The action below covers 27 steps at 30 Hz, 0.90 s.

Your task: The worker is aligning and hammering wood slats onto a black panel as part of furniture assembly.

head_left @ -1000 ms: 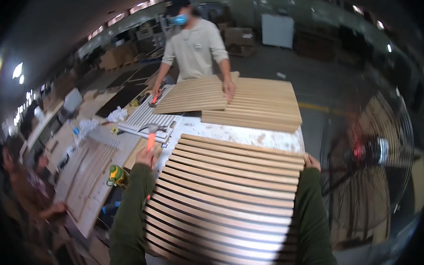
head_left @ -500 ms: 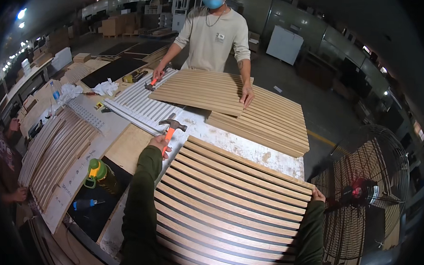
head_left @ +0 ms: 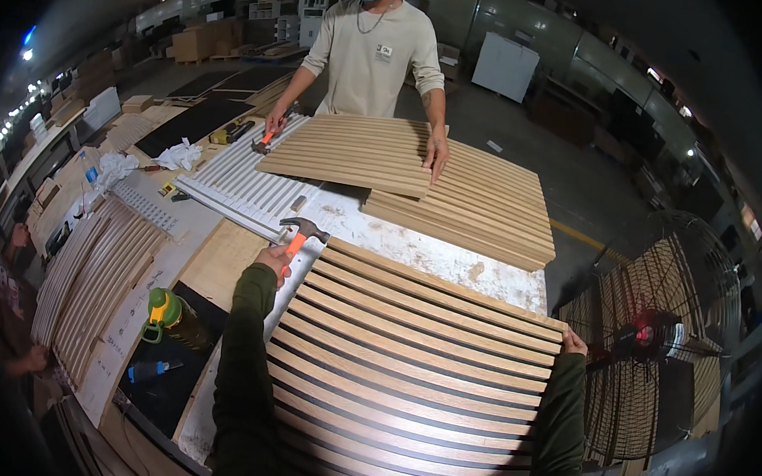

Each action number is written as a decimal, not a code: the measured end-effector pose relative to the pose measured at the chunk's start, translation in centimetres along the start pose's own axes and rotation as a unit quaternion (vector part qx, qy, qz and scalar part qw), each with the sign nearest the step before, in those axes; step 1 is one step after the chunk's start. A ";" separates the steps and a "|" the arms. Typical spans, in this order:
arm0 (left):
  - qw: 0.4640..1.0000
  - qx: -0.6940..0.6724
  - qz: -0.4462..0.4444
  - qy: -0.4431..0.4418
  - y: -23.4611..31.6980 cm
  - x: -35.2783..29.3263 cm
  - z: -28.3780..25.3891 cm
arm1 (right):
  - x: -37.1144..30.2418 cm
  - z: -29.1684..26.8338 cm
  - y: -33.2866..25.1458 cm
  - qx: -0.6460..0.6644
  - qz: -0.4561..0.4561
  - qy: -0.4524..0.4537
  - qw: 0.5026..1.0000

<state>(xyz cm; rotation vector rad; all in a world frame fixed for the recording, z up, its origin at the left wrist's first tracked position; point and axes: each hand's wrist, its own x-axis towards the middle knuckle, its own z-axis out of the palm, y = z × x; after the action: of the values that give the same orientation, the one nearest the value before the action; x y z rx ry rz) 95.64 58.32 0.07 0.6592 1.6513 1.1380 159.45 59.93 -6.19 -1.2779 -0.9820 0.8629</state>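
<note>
A large wooden slat panel with dark gaps lies on the workbench in front of me. My left hand grips a claw hammer with an orange handle at the panel's far left corner. At the far right corner my right hand holds the panel's edge. Both of my forearms wear dark green sleeves. Across the bench a person in a beige shirt leans over another slat panel, one hand flat on it and the other holding an orange-handled tool.
A second stack of slat panels lies behind mine, and a white slatted panel at left. A green bottle stands at my left, with curved slat pieces beyond it. A caged fan stands right.
The view has tilted down and moved closer to the bench. My left hand with the hammer stays at the panel's left corner; the person opposite has shifted their panel slightly.
</note>
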 end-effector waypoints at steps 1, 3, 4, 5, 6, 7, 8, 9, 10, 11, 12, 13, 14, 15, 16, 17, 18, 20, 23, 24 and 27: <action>1.000 0.015 -0.004 -0.024 0.1 -0.1 0.0 | 0.0 0.0 -0.1 -0.001 0.001 0.001 1.000; 1.000 0.008 0.013 -0.006 0.2 0.0 0.0 | 0.0 0.0 -0.3 -0.011 0.005 0.008 1.000; 0.999 -0.001 0.031 0.012 0.2 0.0 0.1 | 0.1 -0.2 -0.1 -0.012 0.006 0.009 1.000; 0.999 0.000 0.030 0.011 -0.1 0.4 0.1 | 0.3 -0.5 0.3 -0.010 0.007 0.009 1.000; 0.999 0.008 0.039 0.034 -0.4 0.9 0.2 | 0.4 -0.4 0.4 -0.007 0.008 0.008 1.000; 0.997 0.016 0.047 0.056 -0.7 1.3 0.1 | 0.4 -0.3 0.4 -0.007 0.008 0.007 1.000; 0.997 0.017 0.047 0.057 -1.0 1.5 -0.2 | 0.4 -0.3 0.4 -0.012 0.008 0.007 1.000; 0.997 0.051 0.046 0.026 -1.2 1.5 -0.3 | 0.2 -0.4 0.2 -0.018 0.007 0.009 1.000; 0.995 0.085 0.044 -0.004 -1.3 1.6 -0.3 | 0.2 -0.4 0.1 -0.019 0.007 0.010 1.000; 0.995 0.085 0.043 -0.006 -1.3 1.8 -0.1 | 0.2 -0.4 0.0 -0.011 0.011 0.013 1.000; 0.996 0.054 0.055 0.038 -1.3 1.9 0.0 | 0.1 -0.2 -0.2 -0.001 0.017 0.013 1.000; 0.994 0.022 0.067 0.082 -1.4 1.9 0.0 | -0.1 0.2 -0.3 -0.001 0.019 0.013 1.000; 0.994 0.023 0.066 0.082 -1.5 1.8 -0.1 | -0.3 0.5 -0.5 0.012 0.024 0.012 1.000; 0.997 0.031 0.060 0.046 -1.2 1.7 0.0 | -0.3 0.5 -0.8 0.025 0.027 0.014 0.999; 0.998 0.038 0.053 0.010 -0.9 1.6 0.1 | -0.1 0.1 -0.6 0.024 0.026 0.017 0.999; 0.997 0.058 0.051 -0.017 -0.8 1.3 0.0 | 0.2 -0.5 -0.1 0.023 0.018 0.019 0.999; 0.997 0.059 0.049 -0.016 -1.0 1.5 -0.2 | 0.0 -0.2 -0.1 0.024 0.013 0.015 1.000; 0.997 0.018 0.070 0.036 -1.7 2.3 -0.4 | 0.0 0.2 -0.2 0.043 0.030 0.007 0.999; 0.996 0.044 0.065 0.036 -2.3 3.7 -0.6 | 0.4 -0.4 0.6 0.035 0.030 0.001 0.999; 0.996 0.044 0.067 0.029 -1.8 3.7 -0.2 | 0.8 -1.0 0.9 0.007 0.013 0.007 1.000; 0.996 0.054 0.065 -0.023 -1.4 2.3 -0.4 | -0.1 -0.3 -0.2 0.020 0.028 0.012 0.999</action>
<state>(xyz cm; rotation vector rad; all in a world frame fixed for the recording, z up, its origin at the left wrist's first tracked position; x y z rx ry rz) 94.53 59.47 -2.12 0.8654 1.6588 1.1230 159.68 59.67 -6.00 -1.2840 -0.9083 0.9048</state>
